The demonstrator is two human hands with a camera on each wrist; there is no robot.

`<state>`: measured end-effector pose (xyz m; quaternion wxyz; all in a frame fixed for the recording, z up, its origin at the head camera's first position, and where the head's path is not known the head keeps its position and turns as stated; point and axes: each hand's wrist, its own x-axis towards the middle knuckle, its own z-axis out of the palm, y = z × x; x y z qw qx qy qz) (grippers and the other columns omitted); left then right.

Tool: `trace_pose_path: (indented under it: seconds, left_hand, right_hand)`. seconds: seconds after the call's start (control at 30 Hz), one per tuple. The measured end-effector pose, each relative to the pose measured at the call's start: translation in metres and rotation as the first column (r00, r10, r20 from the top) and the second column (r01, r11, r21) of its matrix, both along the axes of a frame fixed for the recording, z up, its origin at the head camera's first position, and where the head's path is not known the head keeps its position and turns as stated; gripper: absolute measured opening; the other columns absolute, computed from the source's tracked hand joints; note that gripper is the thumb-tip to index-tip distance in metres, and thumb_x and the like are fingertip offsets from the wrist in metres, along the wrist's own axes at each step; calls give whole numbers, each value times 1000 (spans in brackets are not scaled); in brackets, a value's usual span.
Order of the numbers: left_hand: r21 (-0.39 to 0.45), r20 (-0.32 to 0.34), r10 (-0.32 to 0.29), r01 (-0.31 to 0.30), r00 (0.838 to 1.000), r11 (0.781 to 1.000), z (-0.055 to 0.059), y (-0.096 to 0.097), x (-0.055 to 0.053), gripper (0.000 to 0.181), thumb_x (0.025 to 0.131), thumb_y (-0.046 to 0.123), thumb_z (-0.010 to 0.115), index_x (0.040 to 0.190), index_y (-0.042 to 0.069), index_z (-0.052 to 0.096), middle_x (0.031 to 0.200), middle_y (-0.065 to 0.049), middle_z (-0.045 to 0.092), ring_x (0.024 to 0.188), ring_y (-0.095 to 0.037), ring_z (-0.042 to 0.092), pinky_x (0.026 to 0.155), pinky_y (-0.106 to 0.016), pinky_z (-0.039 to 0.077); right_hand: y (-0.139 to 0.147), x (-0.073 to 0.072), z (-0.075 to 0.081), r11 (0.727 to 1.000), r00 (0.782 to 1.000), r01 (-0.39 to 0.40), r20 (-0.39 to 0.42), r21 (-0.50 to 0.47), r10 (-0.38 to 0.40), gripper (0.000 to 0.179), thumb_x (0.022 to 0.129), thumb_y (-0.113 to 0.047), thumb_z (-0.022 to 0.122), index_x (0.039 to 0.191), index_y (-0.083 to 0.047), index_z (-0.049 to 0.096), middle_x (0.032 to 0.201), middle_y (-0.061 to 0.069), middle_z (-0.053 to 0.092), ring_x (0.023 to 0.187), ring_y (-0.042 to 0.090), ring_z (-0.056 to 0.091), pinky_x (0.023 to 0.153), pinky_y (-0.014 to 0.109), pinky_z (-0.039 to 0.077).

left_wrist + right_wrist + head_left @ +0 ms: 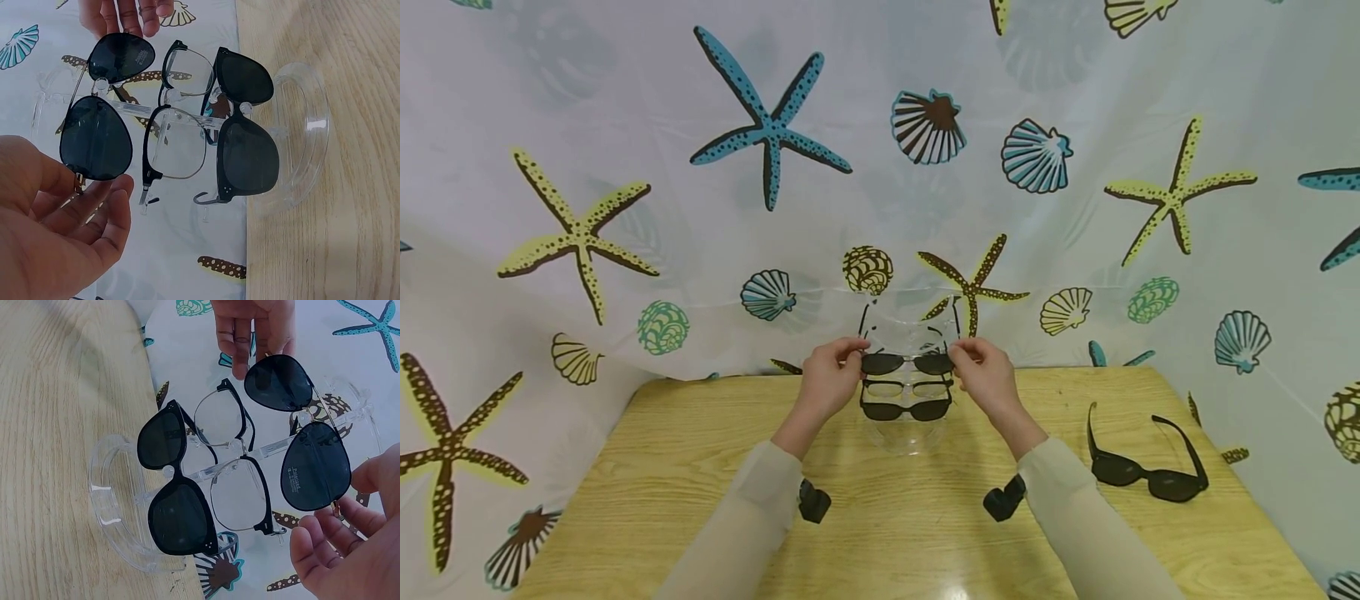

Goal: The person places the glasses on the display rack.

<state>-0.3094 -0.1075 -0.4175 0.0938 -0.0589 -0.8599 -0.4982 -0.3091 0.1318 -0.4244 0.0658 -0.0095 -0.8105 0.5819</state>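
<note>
Now fingers (116,219) hold aviator sunglasses (97,140).

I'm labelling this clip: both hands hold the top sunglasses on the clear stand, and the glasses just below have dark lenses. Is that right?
No: the glasses just below have clear lenses, as the left wrist view shows. The left hand and right hand hold the top sunglasses on the stand.

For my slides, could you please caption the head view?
Left hand and right hand hold dark sunglasses at a clear stand bearing two other pairs.

cream sleeves (741,512), black wrist cameras (815,502)
</note>
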Motion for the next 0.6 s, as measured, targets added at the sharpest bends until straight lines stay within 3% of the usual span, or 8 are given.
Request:
trace_pose_path:
  seconds: [0.37,0.6]
  left_hand:
    - [-8,-11,37,-37,999,999,-2,3,0,33,109,10,50,134,7,72,125,-18,74,93,-31,76,58,-24,46]
    - [-25,-32,29,-29,999,999,-2,2,0,32,110,11,51,133,7,72,119,-20,75,92,-31,76,60,-26,46]
  right_hand:
    - [0,1,-1,1000,1000,-6,-1,1,6,36,107,-31,60,132,-8,70,117,15,71,105,35,69,86,48,60]
    - [1,0,-2,1000,1000,-5,6,9,5,35,107,-31,60,133,-9,70,117,16,71,100,28,68,89,51,60]
